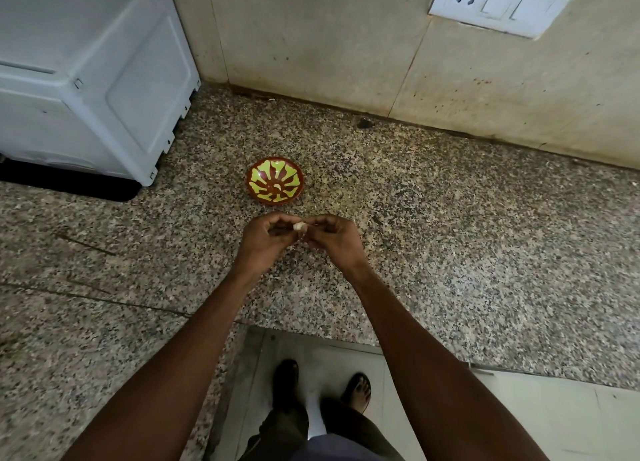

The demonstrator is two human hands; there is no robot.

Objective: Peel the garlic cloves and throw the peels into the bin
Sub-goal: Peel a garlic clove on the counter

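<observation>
1. The garlic clove is pinched between both hands; most of it is hidden, so its long axis cannot be told.
2. Bare speckled counter spreads either side of the grip; the red-and-green bowl sits just beyond it.
3. Left hand and right hand meet fingertip to fingertip, fingers curled narrowly round the clove, forearms converging.

A home kitchen: a speckled granite worktop against a stained tiled wall, with a white switch-and-socket plate, a white appliance and a small painted bowl.
</observation>
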